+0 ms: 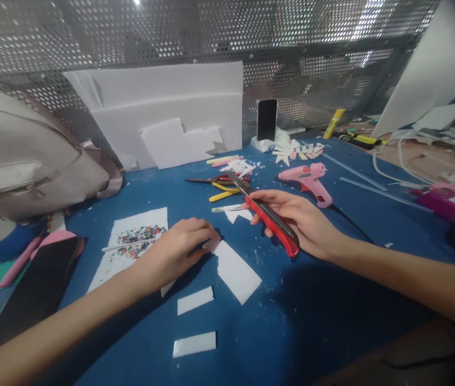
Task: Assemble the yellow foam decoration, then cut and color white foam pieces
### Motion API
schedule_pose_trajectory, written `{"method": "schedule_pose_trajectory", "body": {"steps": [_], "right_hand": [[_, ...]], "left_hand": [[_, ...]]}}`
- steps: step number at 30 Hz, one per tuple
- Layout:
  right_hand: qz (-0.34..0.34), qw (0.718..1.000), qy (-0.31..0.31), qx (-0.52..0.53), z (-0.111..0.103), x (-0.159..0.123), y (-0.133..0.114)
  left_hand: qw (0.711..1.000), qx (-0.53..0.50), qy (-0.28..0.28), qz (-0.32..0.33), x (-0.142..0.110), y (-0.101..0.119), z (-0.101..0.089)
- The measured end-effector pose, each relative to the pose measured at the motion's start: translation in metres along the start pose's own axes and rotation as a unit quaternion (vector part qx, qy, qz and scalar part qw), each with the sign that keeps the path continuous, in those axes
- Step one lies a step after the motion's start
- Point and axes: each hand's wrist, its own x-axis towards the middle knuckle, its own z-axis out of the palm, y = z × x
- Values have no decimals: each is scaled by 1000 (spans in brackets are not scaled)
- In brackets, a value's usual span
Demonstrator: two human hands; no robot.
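Observation:
My right hand (295, 217) is wrapped round a red and black utility knife (273, 224), its blade pointing up and away to the left. Below it lies a white foam board piece (239, 273) with a ragged left edge. At that piece's upper left corner, my left hand (189, 241) has its fingers bent and closed on the board; the fingertips are partly hidden. Two small white strips, an upper one (196, 301) and a lower one (194, 344), lie nearer to me, apart from both hands.
A paper sheet (109, 262) bears colourful bits and a white stick. Red-and-yellow-handled pliers (225, 187), white scraps and a pink glue gun (308, 179) lie beyond my hands. A phone (266, 120) stands at the back. Left are a bag (30, 150) and a black object (34, 289).

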Motion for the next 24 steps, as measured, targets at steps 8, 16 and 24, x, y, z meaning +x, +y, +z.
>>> {"method": "schedule_pose_trajectory", "body": {"steps": [8,16,24], "right_hand": [[-81,994,23,-66,-6,-3,13],[-235,858,-17,-456,11,-24,4],[-288,828,-128,-463,22,-31,24]], "left_hand": [[999,37,21,-3,-14,-1,-6],[989,65,63,113,-45,52,4],[969,163,133,129,-62,57,43]]}}
